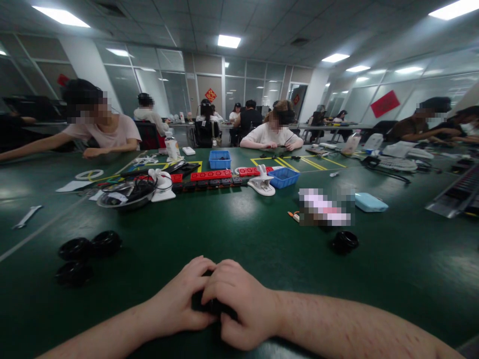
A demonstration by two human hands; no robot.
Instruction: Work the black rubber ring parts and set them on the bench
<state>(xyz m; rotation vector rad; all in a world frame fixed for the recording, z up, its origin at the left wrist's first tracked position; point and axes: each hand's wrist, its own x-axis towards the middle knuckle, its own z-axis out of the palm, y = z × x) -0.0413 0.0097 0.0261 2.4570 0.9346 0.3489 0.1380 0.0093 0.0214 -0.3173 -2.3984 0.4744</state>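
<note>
My left hand point(181, 294) and my right hand point(245, 301) meet at the front middle of the green table point(157, 234). Both are closed around a black part point(202, 300), most of which the fingers hide. It looks as dark and glossy as the black ring-shaped parts nearby, but its full shape cannot be made out. To the left sit three of those parts: a rear one point(107, 242), a middle one point(75, 248) and a front one point(74, 272). A single black ring-shaped part point(345, 241) lies to the right.
Across the middle runs a red and black power strip point(211, 174), with a white clip stand point(262, 182) and blue bins point(220, 159) beside it. A plastic bowl of cables point(125, 197) and a wrench point(28, 217) lie left. A light-blue case point(370, 202) is right. People sit around.
</note>
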